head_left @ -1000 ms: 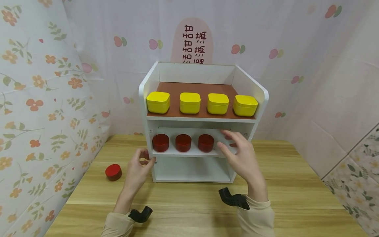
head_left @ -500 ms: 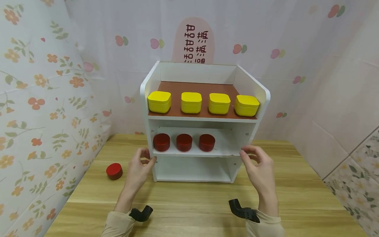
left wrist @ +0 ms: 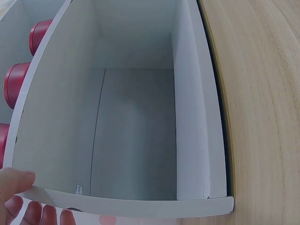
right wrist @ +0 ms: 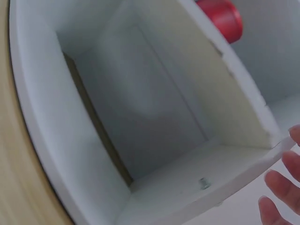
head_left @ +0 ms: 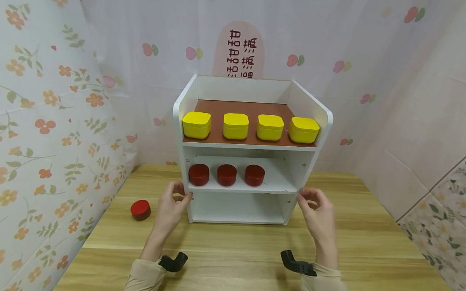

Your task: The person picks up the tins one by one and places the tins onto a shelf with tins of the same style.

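A small white shelf unit stands on the wooden table. My left hand pinches its left side panel, thumb on the front edge and fingers around the outside; the left wrist view shows the thumb on that edge. At the right side panel my right hand has its thumb at the front edge and curled fingers outside; in the right wrist view its blurred fingers lie just beyond the panel. On the middle shelf three round red tins stand in a row: left, middle and right.
Several yellow square tins line the brown-topped upper shelf. Another round red tin lies on the table, left of my left hand. Floral cloth hangs at the left, with patterned cloth behind the unit.
My right hand has come out from the right part of the middle shelf to the right side panel, then slid slightly down it. The left hand has stayed on the left panel.
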Motion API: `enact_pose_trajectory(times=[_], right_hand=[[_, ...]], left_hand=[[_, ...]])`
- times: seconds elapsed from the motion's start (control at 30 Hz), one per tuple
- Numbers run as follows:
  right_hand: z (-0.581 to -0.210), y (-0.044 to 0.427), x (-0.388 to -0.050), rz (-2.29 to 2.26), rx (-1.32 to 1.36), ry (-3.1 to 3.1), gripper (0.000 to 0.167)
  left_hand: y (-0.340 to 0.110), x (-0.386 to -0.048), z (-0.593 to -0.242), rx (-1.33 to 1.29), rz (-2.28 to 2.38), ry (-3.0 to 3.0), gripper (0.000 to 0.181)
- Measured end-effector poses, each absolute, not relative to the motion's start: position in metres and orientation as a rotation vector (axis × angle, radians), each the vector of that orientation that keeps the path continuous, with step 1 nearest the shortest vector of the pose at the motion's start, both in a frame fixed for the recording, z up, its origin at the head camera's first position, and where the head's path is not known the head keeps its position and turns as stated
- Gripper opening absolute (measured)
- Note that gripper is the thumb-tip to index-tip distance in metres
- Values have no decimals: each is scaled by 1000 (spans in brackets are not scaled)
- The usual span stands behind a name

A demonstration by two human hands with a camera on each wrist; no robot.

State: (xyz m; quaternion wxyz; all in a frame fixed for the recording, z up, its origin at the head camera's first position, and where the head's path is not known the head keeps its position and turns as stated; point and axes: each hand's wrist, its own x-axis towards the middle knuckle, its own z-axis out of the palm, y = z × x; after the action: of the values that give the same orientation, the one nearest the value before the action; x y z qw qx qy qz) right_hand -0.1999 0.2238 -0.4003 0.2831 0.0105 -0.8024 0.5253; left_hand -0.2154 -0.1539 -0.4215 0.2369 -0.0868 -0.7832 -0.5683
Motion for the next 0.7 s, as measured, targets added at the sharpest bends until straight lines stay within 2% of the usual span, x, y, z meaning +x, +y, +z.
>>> enact_pose_trajectory(times=[0.47, 0.7], right_hand=[[-426, 225, -208, 1574, -104, -2130, 30], [-434, 229, -214, 1656, -81, -2111, 31]], left_hand=[[-157, -219, -426, -236, -1547, -2153, 26], [-154, -220, -428, -242, -1549, -2137, 26]])
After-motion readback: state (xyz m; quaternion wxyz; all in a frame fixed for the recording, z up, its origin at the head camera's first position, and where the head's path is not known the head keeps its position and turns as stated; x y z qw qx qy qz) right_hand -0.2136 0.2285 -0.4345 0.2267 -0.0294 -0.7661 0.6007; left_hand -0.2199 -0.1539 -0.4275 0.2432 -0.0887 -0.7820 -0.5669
